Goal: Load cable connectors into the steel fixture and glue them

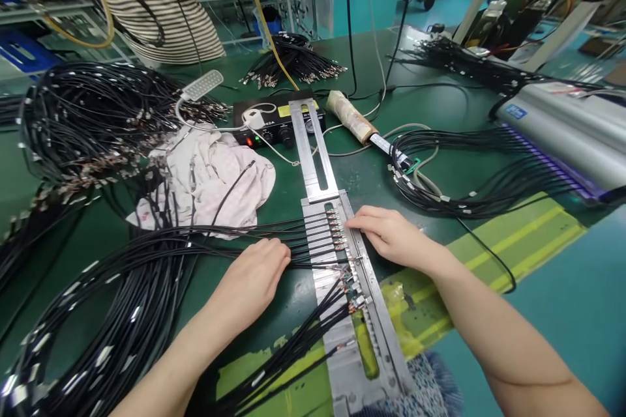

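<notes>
A long metal fixture (323,283) lies on the green bench, with a slotted metal strip (302,150) running from its far end. Several black cables (274,229) come in from the left, their bare connector ends lined up in the fixture's slots. More cables (313,313) lie across its near half, angled toward me. My left hand (257,272) is closed over the cables just left of the fixture, its fingertips partly hidden. On the other side, my right hand (388,232) is closed in a pinch at the fixture's right rail; whatever is between the fingertips is too small to tell.
Behind the fixture stands a black control box (267,127) with lit indicators. Cable bundles (98,117) and a pale cloth (220,176) lie left. A wrapped-handle tool (349,116), coiled cables (415,189) and a silver machine with purple light (567,124) are right. A person in stripes (166,16) stands opposite.
</notes>
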A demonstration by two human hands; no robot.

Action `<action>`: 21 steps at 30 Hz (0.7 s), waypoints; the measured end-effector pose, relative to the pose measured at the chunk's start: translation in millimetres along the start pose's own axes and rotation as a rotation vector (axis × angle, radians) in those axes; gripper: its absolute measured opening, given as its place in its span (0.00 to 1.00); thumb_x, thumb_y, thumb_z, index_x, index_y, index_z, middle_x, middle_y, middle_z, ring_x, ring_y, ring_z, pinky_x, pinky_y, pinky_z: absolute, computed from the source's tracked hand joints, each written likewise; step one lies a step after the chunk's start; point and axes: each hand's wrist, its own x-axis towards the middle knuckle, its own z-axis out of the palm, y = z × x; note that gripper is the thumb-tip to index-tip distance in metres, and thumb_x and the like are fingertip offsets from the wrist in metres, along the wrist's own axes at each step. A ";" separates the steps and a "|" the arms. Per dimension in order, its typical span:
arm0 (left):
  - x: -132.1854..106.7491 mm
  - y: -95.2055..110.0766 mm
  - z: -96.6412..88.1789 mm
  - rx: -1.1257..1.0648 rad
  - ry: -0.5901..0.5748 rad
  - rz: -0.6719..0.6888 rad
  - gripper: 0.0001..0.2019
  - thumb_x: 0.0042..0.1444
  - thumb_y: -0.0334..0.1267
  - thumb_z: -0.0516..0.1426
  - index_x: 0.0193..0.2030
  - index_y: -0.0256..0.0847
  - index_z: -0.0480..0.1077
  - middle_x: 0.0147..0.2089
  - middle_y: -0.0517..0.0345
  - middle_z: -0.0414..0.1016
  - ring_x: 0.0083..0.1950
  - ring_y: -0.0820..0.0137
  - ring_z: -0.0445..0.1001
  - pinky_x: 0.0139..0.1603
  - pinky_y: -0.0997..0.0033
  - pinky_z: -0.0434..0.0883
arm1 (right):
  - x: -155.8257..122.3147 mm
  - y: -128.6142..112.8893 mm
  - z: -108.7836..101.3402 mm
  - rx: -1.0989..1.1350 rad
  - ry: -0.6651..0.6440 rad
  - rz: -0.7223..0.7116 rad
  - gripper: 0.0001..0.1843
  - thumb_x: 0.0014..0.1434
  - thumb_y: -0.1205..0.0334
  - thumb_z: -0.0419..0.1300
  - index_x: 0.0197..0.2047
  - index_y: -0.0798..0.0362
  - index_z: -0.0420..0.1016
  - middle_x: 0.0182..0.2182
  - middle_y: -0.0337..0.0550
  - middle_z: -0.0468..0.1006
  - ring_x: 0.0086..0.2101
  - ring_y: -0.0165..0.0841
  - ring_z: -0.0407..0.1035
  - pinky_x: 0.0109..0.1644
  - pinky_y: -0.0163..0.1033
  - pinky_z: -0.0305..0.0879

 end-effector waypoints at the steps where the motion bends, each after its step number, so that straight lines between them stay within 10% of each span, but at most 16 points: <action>1: -0.1 0.1 0.9 0.017 0.000 0.002 0.15 0.64 0.35 0.40 0.32 0.39 0.64 0.31 0.56 0.66 0.34 0.66 0.64 0.37 0.66 0.63 | -0.1 -0.4 0.3 -0.004 0.004 -0.001 0.20 0.58 0.74 0.45 0.48 0.55 0.72 0.38 0.47 0.73 0.38 0.31 0.68 0.42 0.37 0.66; 14: 1.2 6.2 4.0 0.125 0.029 0.048 0.15 0.63 0.32 0.41 0.29 0.39 0.64 0.29 0.56 0.64 0.33 0.66 0.62 0.35 0.66 0.61 | -0.6 -8.1 4.9 -0.064 -0.003 -0.112 0.21 0.55 0.77 0.46 0.43 0.52 0.75 0.36 0.46 0.72 0.39 0.33 0.63 0.44 0.41 0.60; 21: 3.6 9.3 3.3 0.136 -0.050 0.105 0.23 0.58 0.23 0.44 0.53 0.48 0.67 0.34 0.57 0.65 0.36 0.67 0.63 0.37 0.67 0.62 | 2.6 -14.4 21.3 -0.216 -0.113 -0.193 0.26 0.49 0.81 0.50 0.47 0.48 0.74 0.45 0.49 0.67 0.49 0.40 0.56 0.49 0.46 0.53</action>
